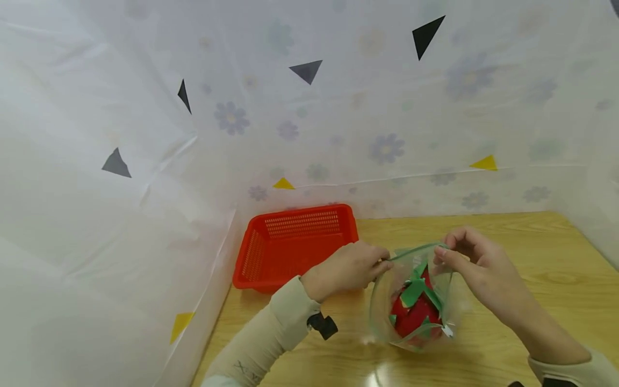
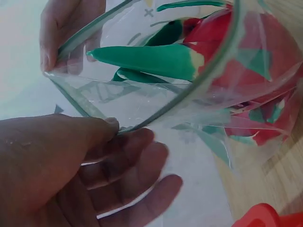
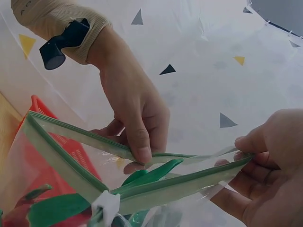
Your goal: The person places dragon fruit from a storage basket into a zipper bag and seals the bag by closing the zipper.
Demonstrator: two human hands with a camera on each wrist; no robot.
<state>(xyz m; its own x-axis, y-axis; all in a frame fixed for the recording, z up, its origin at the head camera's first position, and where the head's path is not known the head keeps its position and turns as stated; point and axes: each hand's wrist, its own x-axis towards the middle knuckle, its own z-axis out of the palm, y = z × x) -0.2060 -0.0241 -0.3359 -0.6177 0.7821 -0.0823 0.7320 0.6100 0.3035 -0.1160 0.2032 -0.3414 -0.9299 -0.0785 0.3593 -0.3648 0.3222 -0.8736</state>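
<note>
Near the front edge of the wooden table (image 1: 532,252), a clear zip bag (image 1: 416,301) stood upright with its mouth partly open, and both hands were at its green zip strip (image 3: 156,189). The left hand (image 1: 345,269) pinched one side of the rim between thumb and curled fingers, the thumb pressed on the strip. The right hand (image 1: 479,271) pinched the opposite side in the same way, fingers curled round the edge. Inside the bag sat a red toy fruit with green leaves (image 1: 415,306), most likely a dragon fruit, resting at the bottom and reaching up toward the opening. A small white slider (image 3: 108,204) sat on the strip at one end. Judging from the grips, the step in hand was working the bag's mouth, though whether spreading or closing it could not be told. The next move would call for both pinches to stay firm so the thin plastic did not slip or the bag tip over. Farther back, left of the hands, a red basket (image 1: 295,244) lay against the flowered sheet (image 1: 387,134) that walled the table.
</note>
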